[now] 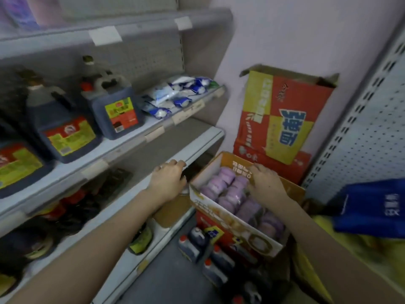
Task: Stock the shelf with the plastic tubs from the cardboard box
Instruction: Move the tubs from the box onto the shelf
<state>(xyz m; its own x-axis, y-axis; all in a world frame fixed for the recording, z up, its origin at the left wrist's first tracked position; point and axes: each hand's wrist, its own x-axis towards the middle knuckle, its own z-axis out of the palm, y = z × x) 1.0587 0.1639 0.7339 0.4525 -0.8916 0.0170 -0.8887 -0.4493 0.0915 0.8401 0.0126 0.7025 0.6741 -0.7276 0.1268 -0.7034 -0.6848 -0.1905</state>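
Shop-aisle flooring runs beneath us. Under our right hand (266,183), fingers curled downward, the round purple plastic tubs (232,194) fill the open brown cardboard box (230,222); we cannot tell whether it grips one. Our left hand (169,176) curls over the lip of the grey metal shelf (203,145) just beyond it. We should seat fingers round one top tub, then lift straight clear of the flaps.

The grey metal shelf (122,148) carries on its middle level big dark sauce jugs (116,113) with yellow and red labels, and white and blue packets (175,95) at the right end. The level below holds dark bottles (74,207), too blurred to tell more. On the grey floor (162,275) stand small red-capped bottles (213,270).
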